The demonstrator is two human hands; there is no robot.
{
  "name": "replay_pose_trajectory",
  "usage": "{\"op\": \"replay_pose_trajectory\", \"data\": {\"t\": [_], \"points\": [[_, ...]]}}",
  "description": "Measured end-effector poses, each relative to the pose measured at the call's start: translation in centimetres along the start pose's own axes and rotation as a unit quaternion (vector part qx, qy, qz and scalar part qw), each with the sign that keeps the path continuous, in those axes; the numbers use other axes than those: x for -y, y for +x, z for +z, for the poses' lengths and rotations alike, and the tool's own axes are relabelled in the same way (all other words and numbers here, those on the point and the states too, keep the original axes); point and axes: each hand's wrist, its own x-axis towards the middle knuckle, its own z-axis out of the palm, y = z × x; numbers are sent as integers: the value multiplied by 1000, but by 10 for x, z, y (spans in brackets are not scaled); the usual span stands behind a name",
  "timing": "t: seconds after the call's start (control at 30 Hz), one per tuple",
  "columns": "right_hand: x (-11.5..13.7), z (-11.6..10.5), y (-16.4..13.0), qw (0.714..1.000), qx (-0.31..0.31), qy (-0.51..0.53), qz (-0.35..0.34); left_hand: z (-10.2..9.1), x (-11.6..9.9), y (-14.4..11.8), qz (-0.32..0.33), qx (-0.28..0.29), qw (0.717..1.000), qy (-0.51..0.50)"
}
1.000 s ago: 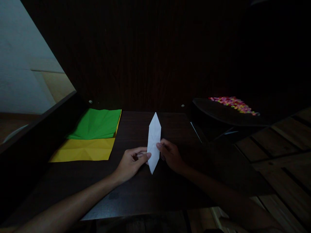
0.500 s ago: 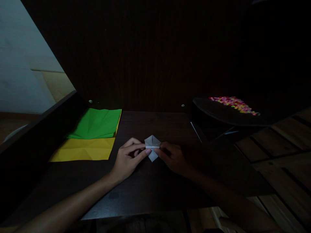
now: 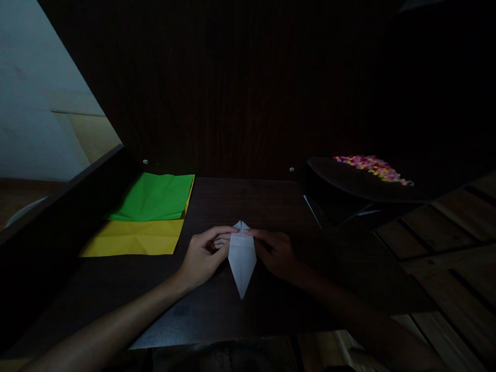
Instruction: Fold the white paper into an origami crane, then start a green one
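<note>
A folded white piece of origami paper [image 3: 242,263] is held just over the dark table, its long point toward me and a short split tip at the far end. My left hand [image 3: 205,256] grips its left edge, index finger on top near the far end and thumb beneath, the other fingers curled. From the right, my right hand [image 3: 277,253] pinches the opposite edge, its index finger laid on the upper face. That hand is in deep shadow, and its thumb is mostly hidden.
On the left of the table [image 3: 240,199] lie a green sheet of paper [image 3: 155,199] and yellow paper [image 3: 134,238], both creased. A dark panel [image 3: 232,93] rises behind. At the right, a dark surface bears a pile of small pink and yellow pieces [image 3: 374,168]. Wooden slats [image 3: 461,258] show beyond.
The near flap of the white paper has unfolded toward me, so a long point now extends where a short one was. Both index fingers now rest on top near the far end.
</note>
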Motion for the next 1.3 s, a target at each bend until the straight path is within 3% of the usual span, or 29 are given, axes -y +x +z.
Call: {"op": "replay_pose_trajectory", "data": {"t": [0.2, 0.57, 1.17, 1.3], "points": [[-1, -2, 1, 999, 21, 14, -35, -2, 1, -1, 58, 18, 998, 16], [-6, -8, 2, 995, 58, 66, -37, -7, -1, 0, 118, 34, 987, 105], [-12, -5, 4, 993, 51, 94, -49, -6, 2, 2, 84, 43, 991, 90], [-9, -2, 5, 992, 50, 112, -22, -5, 1, 2, 73, 44, 993, 82]]}}
